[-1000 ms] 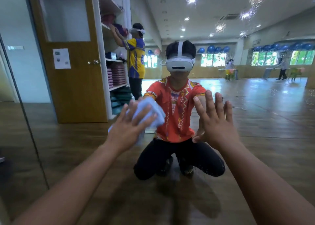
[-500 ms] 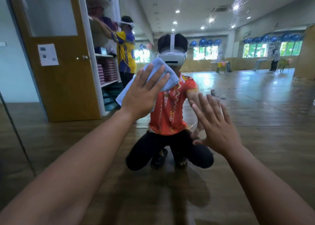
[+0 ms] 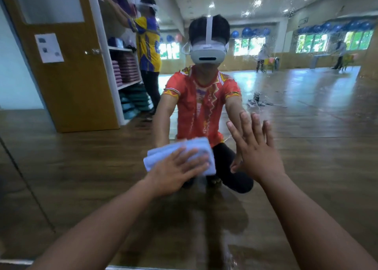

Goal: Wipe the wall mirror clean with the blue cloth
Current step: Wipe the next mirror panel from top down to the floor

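Observation:
The wall mirror (image 3: 306,138) fills almost the whole view and reflects a crouching person in a red shirt and white headset. My left hand (image 3: 176,172) presses the folded light-blue cloth (image 3: 196,147) flat against the glass, low and at the centre. My right hand (image 3: 255,149) lies flat on the mirror just to the right of the cloth, fingers spread and pointing up. Water droplets speckle the glass at the upper right (image 3: 286,9).
A dark seam (image 3: 22,175) between mirror panels runs down the left side. The mirror's bottom edge (image 3: 18,262) shows near the lower left corner. Reflected are a wooden door, shelves with stacked items, another person in a yellow shirt and a wide wooden floor.
My left hand first swept the cloth up the glass to head height, then down to low on the glass. My right hand stayed flat on the mirror.

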A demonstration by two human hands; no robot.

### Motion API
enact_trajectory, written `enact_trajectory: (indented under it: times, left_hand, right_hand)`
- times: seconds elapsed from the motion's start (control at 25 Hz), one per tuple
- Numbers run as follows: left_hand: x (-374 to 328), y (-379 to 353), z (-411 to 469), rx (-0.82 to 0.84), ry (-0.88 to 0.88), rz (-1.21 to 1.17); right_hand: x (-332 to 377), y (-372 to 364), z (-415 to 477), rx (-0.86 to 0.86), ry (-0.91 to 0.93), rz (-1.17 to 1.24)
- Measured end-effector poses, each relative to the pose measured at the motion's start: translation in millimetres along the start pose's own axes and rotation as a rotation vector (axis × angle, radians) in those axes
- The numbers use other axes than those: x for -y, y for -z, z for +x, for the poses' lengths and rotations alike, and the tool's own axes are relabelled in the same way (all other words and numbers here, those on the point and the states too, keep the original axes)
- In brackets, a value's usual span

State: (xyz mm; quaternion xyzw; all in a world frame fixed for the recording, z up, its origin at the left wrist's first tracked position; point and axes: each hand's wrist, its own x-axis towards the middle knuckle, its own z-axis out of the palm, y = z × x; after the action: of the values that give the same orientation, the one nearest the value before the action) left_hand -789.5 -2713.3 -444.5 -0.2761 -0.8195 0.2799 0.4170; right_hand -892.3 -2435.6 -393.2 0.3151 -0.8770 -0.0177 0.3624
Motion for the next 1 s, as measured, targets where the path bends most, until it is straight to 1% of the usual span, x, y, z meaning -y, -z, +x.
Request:
enact_trajectory:
  times: [0.12,0.16,0.24,0.32,0.48,0.56,0.64,0.68,0.76,0.8,0.92,0.96,1.0]
  left_hand:
    - [-48.2,-22.8,-58.2,0.221,-0.209,0.025]
    - [-49.6,-24.4,-65.3,0.255,-0.250,0.050]
    - [-33.9,-17.2,-55.1,0.235,-0.287,0.064]
    - [-2.6,6.5,-21.3,0.152,-0.216,0.030]
    - [75.2,60.4,77.8,-0.091,0.079,0.137]
    - [83.9,64.7,104.0,-0.174,0.211,0.139]
    - [68.6,51.0,99.5,-0.238,0.251,0.123]
    - [53.7,38.6,86.8,-0.252,0.241,0.098]
    - [17.3,11.4,47.6,-0.199,0.162,0.030]
    - [-1.1,-1.7,23.8,-0.130,0.085,0.004]
    - [-45.0,-26.6,-41.4,0.114,-0.238,-0.007]
    - [-51.1,-29.4,-54.1,0.169,-0.303,0.008]
    - [-52.4,-29.0,-58.8,0.191,-0.321,0.020]
  right_hand:
    - [-1.9,-2.1,-0.1,-0.001,-0.006,-0.010]
    - [-2.9,-2.9,0.1,-0.013,-0.001,-0.010]
    - [-4.0,-3.8,1.1,-0.025,0.011,-0.002]
    - [-4.2,-4.7,1.0,-0.024,0.014,0.006]
    - [-3.4,-2.3,0.5,-0.003,0.004,-0.019]
    - [-2.0,-1.2,-0.2,-0.007,0.003,-0.019]
    - [-1.3,-1.6,-0.7,-0.016,0.005,-0.022]
    - [-1.6,-2.1,-0.5,-0.016,0.006,-0.025]
    - [-2.9,-3.7,-0.3,-0.011,0.008,-0.029]
    - [-3.3,-4.3,-0.1,-0.010,0.009,-0.034]
    - [-4.6,-5.4,0.7,0.003,0.008,-0.055]
    - [-4.8,-4.9,0.0,0.010,0.006,-0.057]
    - [-5.1,-4.7,-0.6,0.014,0.003,-0.058]
